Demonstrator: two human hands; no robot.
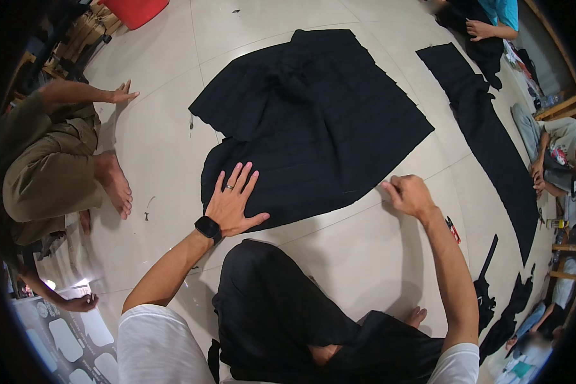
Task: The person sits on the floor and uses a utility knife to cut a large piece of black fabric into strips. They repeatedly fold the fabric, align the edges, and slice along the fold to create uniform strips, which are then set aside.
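A large piece of dark cloth [339, 115] with stepped, creased layers lies spread on the pale tiled floor. My left hand [235, 201] rests flat on its lower left part, fingers spread, a ring on one finger and a dark watch on the wrist. My right hand [406, 195] is just off the cloth's lower right edge, its fingers curled and closed; whatever is between them, if anything, is too small to make out. A small red-and-black tool [453, 230] lies on the floor beside my right forearm.
Co-workers sit at left [48, 166], upper right [496, 19] and right [557, 150]. A long dark cloth strip [486, 147] lies at right, with smaller dark pieces [512, 307] below. A red container [131, 9] stands at top left; wooden racks [560, 112] line the right side.
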